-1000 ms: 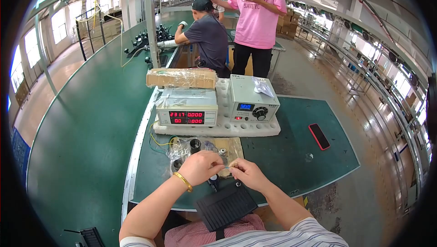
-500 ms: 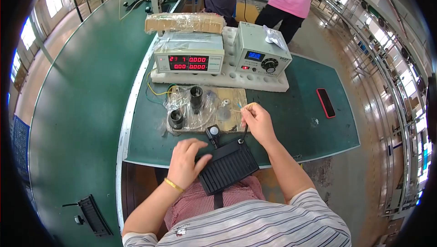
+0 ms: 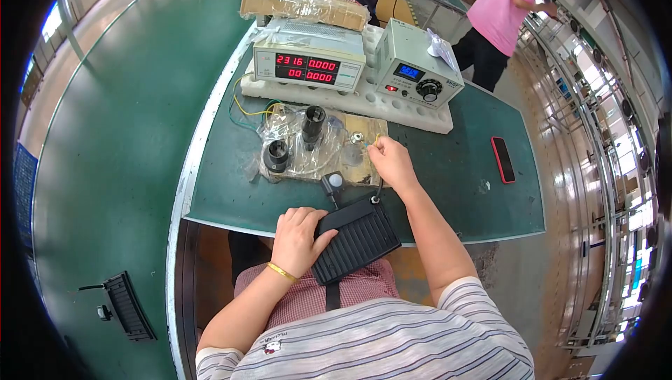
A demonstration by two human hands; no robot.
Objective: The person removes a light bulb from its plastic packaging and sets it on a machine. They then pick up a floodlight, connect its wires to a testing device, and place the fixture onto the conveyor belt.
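A black floodlight (image 3: 358, 238) with a ribbed back rests tilted between the table edge and my lap. Its small sensor head (image 3: 334, 183), with a white dome, points up at the far side. My left hand (image 3: 297, 238) grips the floodlight's left edge, thumb across the ribs. My right hand (image 3: 392, 163) is closed in a pinch on the thin wire ends of the floodlight's black cable (image 3: 379, 188). Just left of those fingers lies a wooden board (image 3: 378, 128) with a round metal fitting (image 3: 357, 138). Two black sockets (image 3: 314, 122) stand on it, amid clear plastic wrap.
Behind the board, a meter with red digits (image 3: 308, 65) and a grey box with a dial (image 3: 420, 72) sit on white foam (image 3: 364, 106). A red phone (image 3: 502, 160) lies at right. Another floodlight (image 3: 129, 306) lies at lower left. Two people (image 3: 500, 12) are beyond the table.
My left hand has come down onto the floodlight's edge. The view has shifted, and the meter's first reading now shows clearly. The person in pink appears farther right.
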